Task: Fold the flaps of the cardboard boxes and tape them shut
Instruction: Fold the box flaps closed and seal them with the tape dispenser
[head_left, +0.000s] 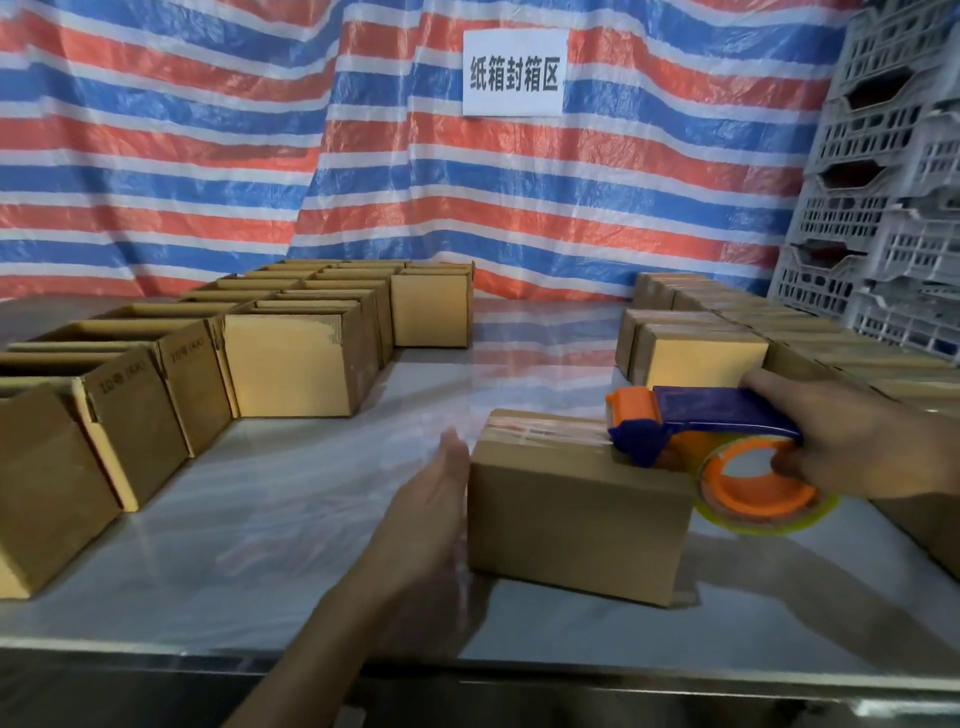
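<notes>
Closed cardboard box (576, 514) on the table (260, 545), near the front edge, clear tape along its top. Resting on that top at the right end: blue-and-orange tape dispenser (717, 441), gripped by the right hand (852, 447), fingers curled into the roll. Flat at the box's left side: left hand (431, 514), fingers straight, holding nothing. Open boxes (291, 364) in rows at left; sealed boxes (696, 353) at right, beside stacked grey crates (883, 208).
</notes>
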